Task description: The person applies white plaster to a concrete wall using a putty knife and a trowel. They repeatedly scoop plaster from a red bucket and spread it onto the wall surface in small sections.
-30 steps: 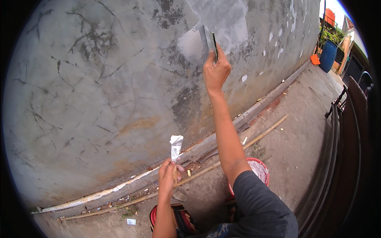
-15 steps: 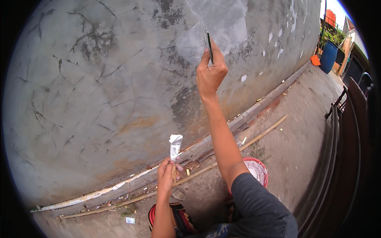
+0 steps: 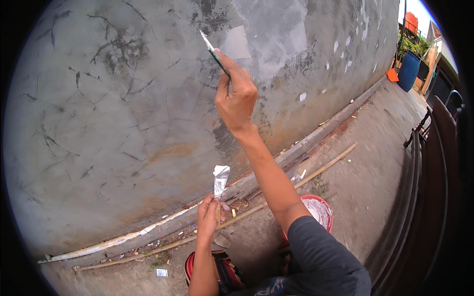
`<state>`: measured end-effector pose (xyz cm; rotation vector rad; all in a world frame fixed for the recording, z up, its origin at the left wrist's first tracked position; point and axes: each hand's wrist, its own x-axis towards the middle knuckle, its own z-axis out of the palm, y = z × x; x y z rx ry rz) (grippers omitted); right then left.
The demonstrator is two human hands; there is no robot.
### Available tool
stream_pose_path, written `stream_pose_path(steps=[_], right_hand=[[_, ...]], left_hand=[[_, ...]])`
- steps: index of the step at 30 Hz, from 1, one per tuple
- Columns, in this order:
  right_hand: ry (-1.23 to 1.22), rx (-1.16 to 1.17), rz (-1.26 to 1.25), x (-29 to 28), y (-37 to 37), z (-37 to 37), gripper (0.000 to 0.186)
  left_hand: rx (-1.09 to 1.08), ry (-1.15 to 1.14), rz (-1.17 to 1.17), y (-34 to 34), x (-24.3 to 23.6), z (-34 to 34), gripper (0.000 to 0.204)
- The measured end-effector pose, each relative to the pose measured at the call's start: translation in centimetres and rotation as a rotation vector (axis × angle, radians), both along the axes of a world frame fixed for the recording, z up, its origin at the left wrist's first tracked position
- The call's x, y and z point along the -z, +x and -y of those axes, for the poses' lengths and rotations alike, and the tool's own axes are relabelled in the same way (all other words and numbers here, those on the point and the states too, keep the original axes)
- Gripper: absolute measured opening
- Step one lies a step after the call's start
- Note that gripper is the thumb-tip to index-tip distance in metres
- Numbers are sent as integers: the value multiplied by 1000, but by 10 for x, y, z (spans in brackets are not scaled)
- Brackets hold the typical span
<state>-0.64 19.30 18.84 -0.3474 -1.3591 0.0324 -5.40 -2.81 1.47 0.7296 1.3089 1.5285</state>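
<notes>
My right hand (image 3: 238, 98) grips a thin, flat putty spreader (image 3: 216, 55), seen nearly edge-on, with white putty along its tip. It is raised in front of the cracked grey wall (image 3: 163, 103); whether the tip touches the wall I cannot tell. Just right of the tip, a pale putty patch (image 3: 237, 43) borders a larger smoothed light-grey area (image 3: 276, 29). Lower down, my left hand (image 3: 206, 213) is closed round the wooden handle of a putty knife (image 3: 220, 183). Its blade points up, coated in white putty.
A red bucket (image 3: 331, 217) of white putty stands by my right side, partly behind my arm. Along the wall's foot run a ledge (image 3: 316, 130) and a long bamboo pole (image 3: 323, 168). A dark metal gate (image 3: 439, 163) is at the right; a blue barrel (image 3: 409, 71) stands farther off.
My right hand has moved left with the spreader, off the smoothed area, and turned so its tip points up-left. A pale putty patch now shows there. My left hand has barely moved.
</notes>
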Motion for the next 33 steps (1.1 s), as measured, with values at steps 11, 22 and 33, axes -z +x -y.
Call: stream_pose_path(steps=[11,22,33], right_hand=[[-134,244,-144,-7,1,-48,49],[-60,175,-146,-32,20,-51,55],[8,21,96,-10,-31,-7,62]], left_hand=[[-28,-54,-4,-1,-1,-4,27],[-35,-33,-14,-3,4,-3,28],[-64,-56,-26,1,1,-5,30]])
